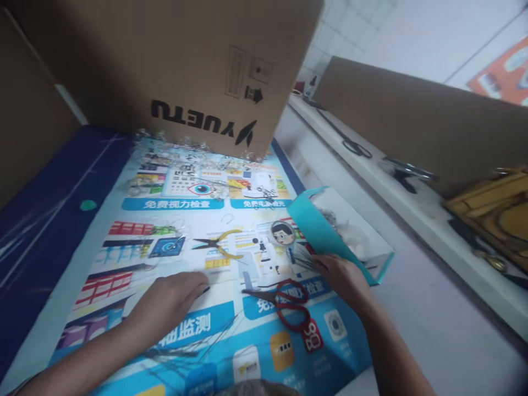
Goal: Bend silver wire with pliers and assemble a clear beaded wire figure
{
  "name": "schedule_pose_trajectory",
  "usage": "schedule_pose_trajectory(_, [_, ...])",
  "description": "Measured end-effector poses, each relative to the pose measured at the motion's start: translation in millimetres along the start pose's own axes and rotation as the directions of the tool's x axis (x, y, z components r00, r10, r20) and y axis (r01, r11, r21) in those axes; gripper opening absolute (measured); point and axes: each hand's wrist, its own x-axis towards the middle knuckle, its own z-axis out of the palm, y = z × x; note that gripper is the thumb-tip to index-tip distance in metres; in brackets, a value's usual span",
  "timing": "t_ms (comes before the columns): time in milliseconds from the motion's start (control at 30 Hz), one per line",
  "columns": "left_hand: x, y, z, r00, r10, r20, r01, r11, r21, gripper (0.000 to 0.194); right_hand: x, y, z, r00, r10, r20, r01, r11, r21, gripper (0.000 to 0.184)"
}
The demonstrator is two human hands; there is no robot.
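My right hand is closed round several thin dark wires that stick out to the left of its fingers, beside a teal-edged open box. My left hand rests low over the printed sheet with its fingers curled together. A small dark bit shows at its fingertips, too small to name. Between the hands lie red-handled scissors, and farther up are yellow-handled pliers with their jaws apart. More thin wires lie loose below my left hand.
A large cardboard box stands at the back, with crinkled clear or silvery bits along its foot. On the right runs a white ledge with another pair of scissors. A teal blob sits on the blue surface at left.
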Motion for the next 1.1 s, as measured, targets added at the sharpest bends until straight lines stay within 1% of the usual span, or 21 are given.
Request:
schedule_pose_trajectory(67, [0, -2, 1.9, 1.000, 0.002, 0.004, -0.002, 1.000, -0.018, 0.028, -4, 2, 3, 1.000, 0.016, 0.020, -0.015, 1.000, -0.016, 0.032])
schedule_pose_trajectory(167, [0, -3, 2.6, 1.000, -0.014, 0.023, 0.015, 1.000, -0.016, 0.029, -3, 2, 6, 0.999, -0.018, 0.048, 0.019, 1.000, -0.020, 0.035])
schedule_pose_trajectory(400, [-2, -12, 9.3, 1.000, 0.008, 0.006, -0.008, 1.000, 0.008, 0.031, 4, -1, 10, 0.993, -0.096, 0.062, 0.098, 0.995, -0.035, 0.028])
schedule_pose_trajectory(600, [-3, -18, 14.3, 0.999, 0.013, -0.032, -0.013, 1.000, 0.005, 0.032, 8, -5, 15, 0.991, -0.104, 0.081, 0.110, 0.990, -0.085, 0.024])
schedule_pose_trajectory(800, [-4, -17, 14.2, 0.999, 0.011, -0.047, -0.011, 1.000, -0.002, 0.030, 13, -4, 13, 0.993, -0.079, 0.091, 0.091, 0.986, -0.137, 0.021])
schedule_pose_trajectory(967, [-4, -18, 14.3, 0.999, -0.003, -0.040, 0.003, 1.000, 0.007, 0.029, 16, -6, 9, 0.988, -0.084, 0.126, 0.104, 0.982, -0.158, 0.019])
schedule_pose_trajectory(1100, [-3, -18, 14.1, 0.999, 0.015, -0.035, -0.014, 0.999, 0.029, 0.031, 17, -9, 5, 0.985, -0.089, 0.151, 0.115, 0.978, -0.174, 0.016])
